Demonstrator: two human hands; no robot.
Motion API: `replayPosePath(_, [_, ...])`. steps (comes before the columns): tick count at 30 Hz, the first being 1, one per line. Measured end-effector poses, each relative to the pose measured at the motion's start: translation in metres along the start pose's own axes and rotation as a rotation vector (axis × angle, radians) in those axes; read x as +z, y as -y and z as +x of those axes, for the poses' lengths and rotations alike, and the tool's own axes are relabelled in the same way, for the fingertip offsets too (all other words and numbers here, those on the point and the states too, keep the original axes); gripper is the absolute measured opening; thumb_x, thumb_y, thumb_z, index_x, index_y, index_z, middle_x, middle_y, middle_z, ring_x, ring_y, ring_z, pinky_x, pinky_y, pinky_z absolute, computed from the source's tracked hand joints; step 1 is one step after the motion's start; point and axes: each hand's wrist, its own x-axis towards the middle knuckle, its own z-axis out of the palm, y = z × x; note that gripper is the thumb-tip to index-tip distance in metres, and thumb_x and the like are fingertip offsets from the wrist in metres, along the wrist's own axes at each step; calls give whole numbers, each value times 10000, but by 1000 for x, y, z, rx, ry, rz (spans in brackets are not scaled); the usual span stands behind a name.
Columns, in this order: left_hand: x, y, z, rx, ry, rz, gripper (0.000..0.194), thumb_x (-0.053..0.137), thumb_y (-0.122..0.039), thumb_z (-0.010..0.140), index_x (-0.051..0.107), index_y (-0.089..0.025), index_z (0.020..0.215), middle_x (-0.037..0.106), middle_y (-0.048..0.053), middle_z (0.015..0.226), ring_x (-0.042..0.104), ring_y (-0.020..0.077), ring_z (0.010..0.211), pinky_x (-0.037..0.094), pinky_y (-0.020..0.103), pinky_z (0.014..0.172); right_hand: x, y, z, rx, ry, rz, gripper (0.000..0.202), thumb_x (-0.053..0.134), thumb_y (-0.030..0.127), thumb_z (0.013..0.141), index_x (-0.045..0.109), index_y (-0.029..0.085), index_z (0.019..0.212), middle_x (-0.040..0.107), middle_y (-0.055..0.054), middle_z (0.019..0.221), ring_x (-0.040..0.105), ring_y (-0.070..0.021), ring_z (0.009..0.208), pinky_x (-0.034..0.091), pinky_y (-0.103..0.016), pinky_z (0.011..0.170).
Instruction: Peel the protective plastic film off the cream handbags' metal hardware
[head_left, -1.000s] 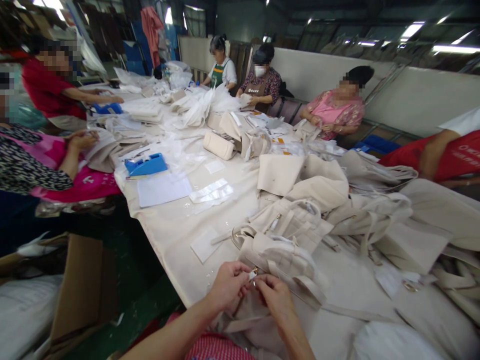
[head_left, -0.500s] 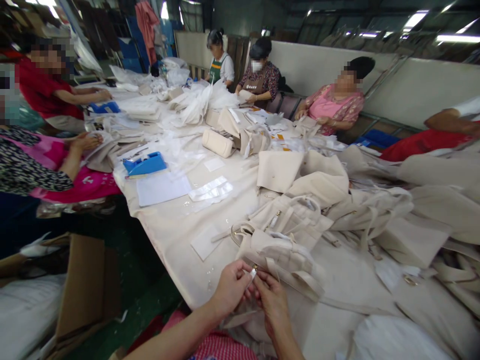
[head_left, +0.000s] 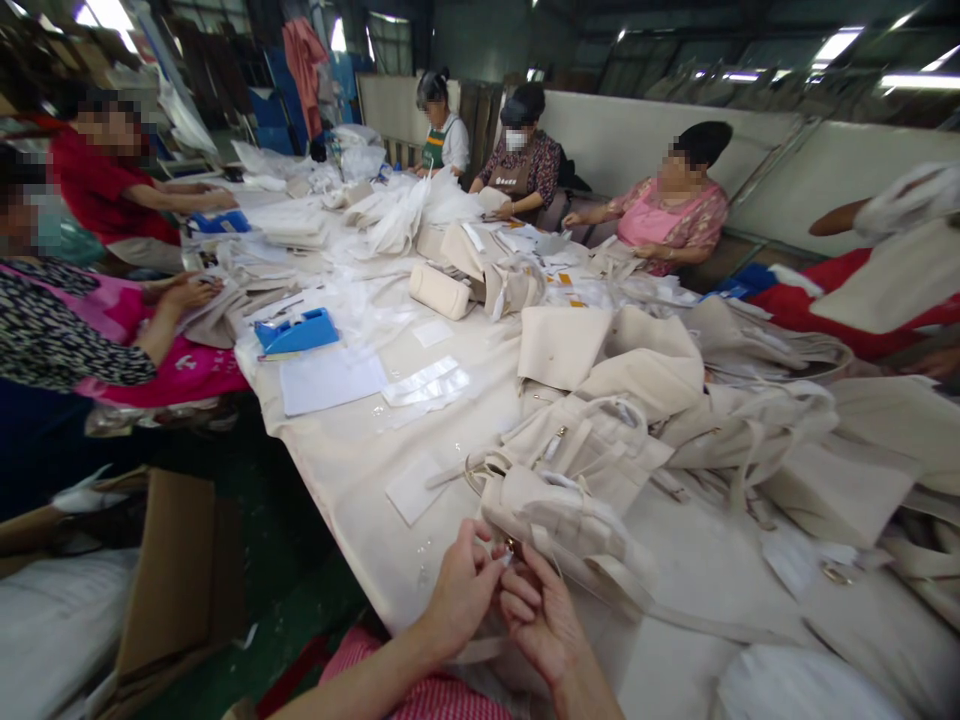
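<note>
A cream bag (head_left: 555, 510) lies at the table's near edge, with a small metal fitting (head_left: 511, 545) on its near side. My left hand (head_left: 466, 577) is beside the fitting, its thumb and forefinger pinching a small white piece (head_left: 508, 558). My right hand (head_left: 541, 607) touches the same spot from the right, forefinger near the metal and the other fingers curled. What lies between its fingertips is too small to tell. The bag's strap loops out behind my hands.
More cream bags (head_left: 750, 420) pile up at the right. White sheets (head_left: 334, 380) and a blue tape dispenser (head_left: 300, 332) lie on the left. An open cardboard box (head_left: 169, 570) stands below the table's left edge. Several people work around the table.
My right hand's fingers have curled more around the metal fitting, and my left fingers have shifted slightly. At the far right, a person has lifted a cream bag with white wrapping.
</note>
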Motion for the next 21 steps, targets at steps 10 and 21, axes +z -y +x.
replayPosePath(10, [-8,-2,2,-127,139,-143,262,615,-326,771,405,-228,893,545,-88,533,463,87,402,295,194,425,-5,-14,-1,-131,-93,-257,460,907,420,522,738,107,813,591,38,558,215,55,349,140,-92,328])
replayPosePath(21, [-8,11,2,-409,312,-573,409,790,-375,621,527,-165,854,680,61,613,645,173,544,454,237,526,-12,-34,10,-73,-200,66,473,962,330,348,708,177,716,705,18,604,483,-16,370,310,-104,328])
